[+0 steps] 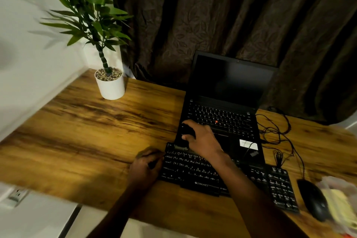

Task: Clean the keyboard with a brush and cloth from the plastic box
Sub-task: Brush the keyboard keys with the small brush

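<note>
Brushwork was under way at the far left corner of the flat black plastic external keyboard [208, 172], which lay on the brown wood-grain desk [87, 131] close to its near edge, its far side just in front of the open black laptop [226, 114]. The keyboard's long axis ran left to right along that near edge, drifting slightly nearer toward the right, with the number pad at the right end and the key legends facing the person.

The right hand [202, 139] was wrapped shut around a dark, rounded-handled brush [186, 137], whose pale bristle strip sat down on the top key row; the brush's own long axis was blurred and hard to judge. The left hand [146, 166] rested against the keyboard's left end, fingers curled; whether it pinched the edge or merely braced it could not be told.

By my judgement the keyboard was light, rigid and inclined to slide on the smooth wood, so steadying it at 1 short end made sense, away from the loosely seated keycaps. The brush looked light, stiff in the handle, soft at the bristles.

Near the right edge sat a black computer mouse [313, 199] and, beside it, a clear plastic box [340, 199] holding something yellow, probably the cloth.
</note>
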Available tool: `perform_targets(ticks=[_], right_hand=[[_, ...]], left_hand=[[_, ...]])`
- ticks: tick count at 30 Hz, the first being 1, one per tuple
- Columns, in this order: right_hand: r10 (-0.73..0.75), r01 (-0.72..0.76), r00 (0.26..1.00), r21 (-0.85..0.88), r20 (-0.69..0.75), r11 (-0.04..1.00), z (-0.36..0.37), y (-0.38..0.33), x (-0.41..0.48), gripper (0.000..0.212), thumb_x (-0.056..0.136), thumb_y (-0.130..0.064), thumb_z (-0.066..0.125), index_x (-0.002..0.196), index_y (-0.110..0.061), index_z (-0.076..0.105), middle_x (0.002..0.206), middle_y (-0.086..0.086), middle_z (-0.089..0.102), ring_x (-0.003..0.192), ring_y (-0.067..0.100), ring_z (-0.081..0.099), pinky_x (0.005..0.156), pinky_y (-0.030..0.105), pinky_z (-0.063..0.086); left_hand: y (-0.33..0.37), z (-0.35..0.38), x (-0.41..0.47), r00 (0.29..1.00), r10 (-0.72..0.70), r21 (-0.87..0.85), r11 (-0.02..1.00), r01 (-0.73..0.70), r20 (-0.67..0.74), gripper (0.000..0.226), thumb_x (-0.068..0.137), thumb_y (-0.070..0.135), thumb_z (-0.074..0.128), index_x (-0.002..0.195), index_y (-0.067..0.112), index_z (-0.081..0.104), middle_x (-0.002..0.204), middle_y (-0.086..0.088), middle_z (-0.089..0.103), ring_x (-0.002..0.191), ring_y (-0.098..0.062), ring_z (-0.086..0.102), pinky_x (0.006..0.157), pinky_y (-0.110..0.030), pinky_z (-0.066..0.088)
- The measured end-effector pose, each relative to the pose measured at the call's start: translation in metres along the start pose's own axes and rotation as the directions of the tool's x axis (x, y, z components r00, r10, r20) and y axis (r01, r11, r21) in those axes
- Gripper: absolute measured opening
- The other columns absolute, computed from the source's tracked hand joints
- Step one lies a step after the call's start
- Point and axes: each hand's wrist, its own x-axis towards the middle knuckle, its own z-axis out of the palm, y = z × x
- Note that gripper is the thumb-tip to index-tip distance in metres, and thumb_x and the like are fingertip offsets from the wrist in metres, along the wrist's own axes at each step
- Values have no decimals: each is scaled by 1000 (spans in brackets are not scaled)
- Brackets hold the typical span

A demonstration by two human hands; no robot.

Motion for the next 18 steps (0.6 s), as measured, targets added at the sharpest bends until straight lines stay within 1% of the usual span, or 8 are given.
perform_targets(ticks=[3,5,7,9,11,12,14,18], right_hand=[[19,-18,1000,-85,9,996,-13,12,-2,48,91,-17,69,134,-33,54,116,7,68,85,13,68,77,33,61],[21,-17,1000,-169,20,986,-18,14,-2,51,92,-18,69,139,-28,52,113,8,69,63,4,59,65,22,55],[25,-18,999,-178,34,984,-14,11,2,52,92,-19,69,140,-28,52,112,8,68,53,-2,48,57,18,47],[23,-17,999,-130,48,991,-5,7,8,51,91,-25,70,137,-36,52,121,6,65,66,4,57,69,25,56],[22,-19,999,-67,47,998,7,4,13,50,89,-34,70,133,-46,50,126,5,61,100,17,65,87,32,57],[27,-27,999,-15,42,1000,10,2,16,50,88,-36,71,133,-46,51,128,4,60,111,19,62,91,30,55],[32,-34,998,50,47,998,15,3,19,49,88,-33,73,134,-39,56,130,2,60,117,17,59,92,22,51],[41,-41,997,-3,65,999,0,8,15,50,88,-36,72,132,-47,52,135,-2,54,112,15,61,96,30,53]], left_hand=[[-1,1,-1,1000,-14,16,1000,14,0,26,89,42,58,107,33,74,106,21,65,97,-6,65,75,-33,55],[-1,1,-1,1000,-25,13,1000,25,-5,26,89,45,58,108,35,73,107,22,65,98,-5,64,74,-32,55],[-1,1,-1,1000,-31,13,999,31,-7,26,89,45,58,109,37,72,108,24,64,99,-2,63,75,-30,55],[1,1,-1,1000,-26,15,1000,27,-16,26,88,45,58,107,35,73,108,23,65,99,-2,63,77,-28,54],[3,0,-2,999,-22,14,1000,23,-36,27,86,43,58,104,32,75,108,19,67,99,-3,62,80,-26,53],[4,0,-2,999,-22,12,1000,23,-40,26,86,42,59,103,31,75,108,18,67,99,-3,62,80,-25,53],[4,0,-2,999,-28,21,999,29,-33,24,86,40,61,103,31,75,108,19,67,99,-2,62,80,-22,52],[5,-1,-1,999,-37,37,999,38,-18,24,86,40,61,103,32,75,106,18,67,97,0,61,79,-5,41]])
